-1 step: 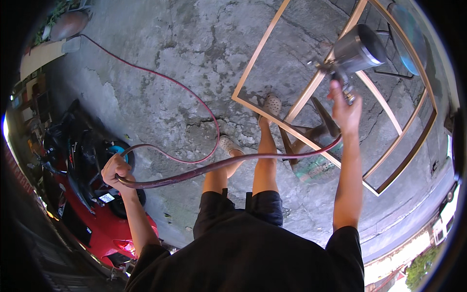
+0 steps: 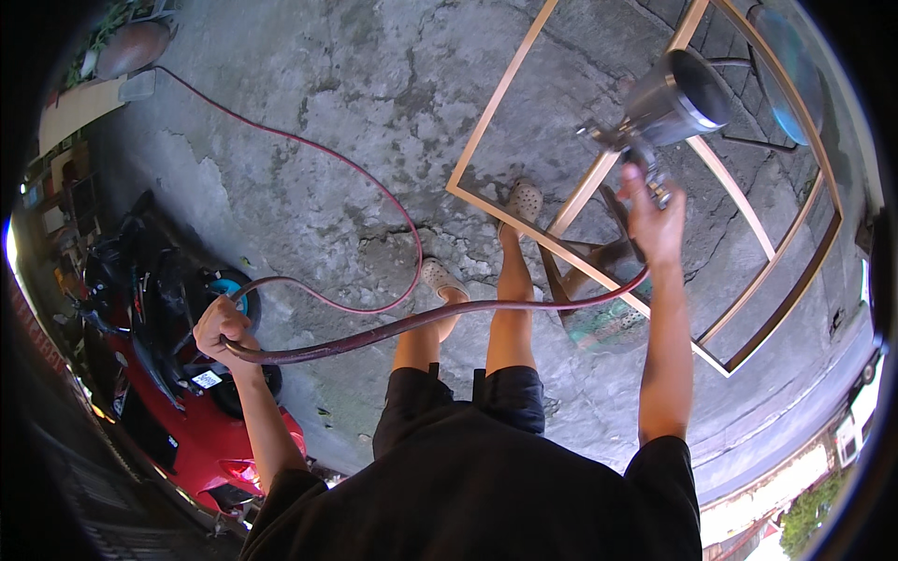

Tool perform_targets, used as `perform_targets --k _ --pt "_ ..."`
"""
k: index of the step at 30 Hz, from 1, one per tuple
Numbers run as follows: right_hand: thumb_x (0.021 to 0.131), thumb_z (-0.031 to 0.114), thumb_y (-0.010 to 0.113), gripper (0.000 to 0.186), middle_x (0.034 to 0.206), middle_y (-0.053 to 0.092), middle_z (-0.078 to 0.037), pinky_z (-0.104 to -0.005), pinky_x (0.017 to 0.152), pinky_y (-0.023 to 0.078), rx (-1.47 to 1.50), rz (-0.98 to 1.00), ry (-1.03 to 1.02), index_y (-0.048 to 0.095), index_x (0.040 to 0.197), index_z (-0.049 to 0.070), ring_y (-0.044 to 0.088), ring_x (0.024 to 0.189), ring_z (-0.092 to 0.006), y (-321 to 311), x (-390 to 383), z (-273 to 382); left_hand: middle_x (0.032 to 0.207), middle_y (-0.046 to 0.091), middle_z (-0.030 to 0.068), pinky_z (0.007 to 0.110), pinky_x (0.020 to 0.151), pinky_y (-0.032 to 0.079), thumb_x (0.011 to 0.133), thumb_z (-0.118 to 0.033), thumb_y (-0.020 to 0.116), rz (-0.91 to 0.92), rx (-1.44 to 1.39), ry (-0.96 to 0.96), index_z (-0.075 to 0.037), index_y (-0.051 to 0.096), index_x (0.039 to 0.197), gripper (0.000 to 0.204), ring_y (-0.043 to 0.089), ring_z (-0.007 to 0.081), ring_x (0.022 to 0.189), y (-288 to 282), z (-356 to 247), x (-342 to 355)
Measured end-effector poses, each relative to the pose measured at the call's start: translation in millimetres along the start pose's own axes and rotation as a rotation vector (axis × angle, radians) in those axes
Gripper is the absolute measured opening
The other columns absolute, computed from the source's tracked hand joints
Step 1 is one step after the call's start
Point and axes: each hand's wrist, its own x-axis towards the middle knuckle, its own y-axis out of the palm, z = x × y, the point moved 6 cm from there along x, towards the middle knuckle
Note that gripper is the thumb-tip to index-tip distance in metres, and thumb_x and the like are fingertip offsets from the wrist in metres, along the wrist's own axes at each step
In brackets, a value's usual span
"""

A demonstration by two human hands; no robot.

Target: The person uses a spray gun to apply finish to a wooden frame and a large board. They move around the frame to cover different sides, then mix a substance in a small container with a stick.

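Cracked concrete (image 2: pixel 355 112) lies underfoot; the right grip (image 2: pixel 657 224), wrapped round a spray gun (image 2: pixel 672 101), has shifted slightly left over the wooden frame (image 2: pixel 582 193); the left grip (image 2: pixel 224 332) stays clenched on a hose (image 2: pixel 402 325).

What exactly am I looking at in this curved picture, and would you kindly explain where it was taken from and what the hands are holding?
There is no machine here: the arms belong to a person working bare-handed. The view comes from a wide fisheye camera worn on that person's head, looking down, so straight edges bend toward the rim.

The right hand grips a spray gun with a metal cup. The left hand holds a dark red hose, which runs across to the right wrist; its far join is hidden.

Ahead and to the right is a wooden frame with crossbars, above a cracked concrete floor.
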Motion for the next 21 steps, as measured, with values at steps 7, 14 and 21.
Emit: perform_targets --k 7,14,21 --pt "0.088 0.033 0.076 0.037 0.069 0.064 -0.015 -0.0348 0.061 0.047 -0.062 0.265 -0.144 0.07 0.091 -0.004 0.059 0.061 -0.0207 61.4 -63.6 8.0 0.049 0.035 0.0008 0.029 0.047 0.021 0.096 -0.065 0.049 0.056 0.057 0.005 -0.004 0.039 0.055 0.074 0.037 0.0114 0.046 0.8 1.9 14.8" --pt "0.091 0.031 0.073 0.036 0.064 0.059 -0.013 -0.0345 0.061 0.046 0.024 0.419 -0.089 0.069 0.096 -0.004 0.053 0.058 -0.0185 74.3 -79.3 13.5 0.049 0.035 0.0015 0.029 0.046 0.021 0.096 -0.064 0.048 0.078 0.064 -0.006 -0.004 0.037 0.055 0.074 0.037 0.0114 0.046 -1.1 1.0 15.4" --pt "0.085 0.053 0.075 0.069 0.07 0.068 -0.015 -0.0364 0.074 0.054 -0.169 0.216 0.075 0.07 0.103 -0.013 0.069 0.073 -0.0215 36.6 35.1 -6.3 0.05 0.034 0.0003 0.028 0.046 0.02 0.095 -0.066 0.049 0.068 0.089 0.005 -0.004 0.036 0.055 0.075 0.036 0.0104 0.046 4.8 -15.2 31.5"
